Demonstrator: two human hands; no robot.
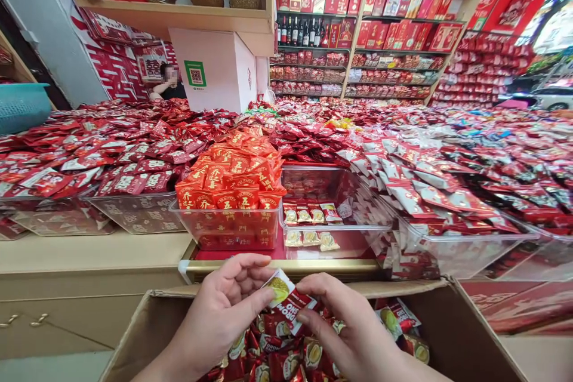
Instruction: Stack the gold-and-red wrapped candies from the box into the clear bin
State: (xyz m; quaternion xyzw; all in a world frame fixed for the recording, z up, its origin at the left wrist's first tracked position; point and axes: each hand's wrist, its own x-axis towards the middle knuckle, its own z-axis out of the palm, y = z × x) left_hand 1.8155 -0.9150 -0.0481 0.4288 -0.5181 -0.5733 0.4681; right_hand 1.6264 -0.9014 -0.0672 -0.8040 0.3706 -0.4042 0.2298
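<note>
With my left hand and right hand I hold one packet pinched at opposite edges over the near carton, the part-filled tub lying on the far side; if both pinches slacken, it could slip and mix with the loose packets below.

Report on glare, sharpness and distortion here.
Head view: wide-angle distortion seems to tilt the shelves; the outdoor background at far right looks washed out; highlights glint on the clear plastic bins; the held packet looks fairly sharp.
</note>
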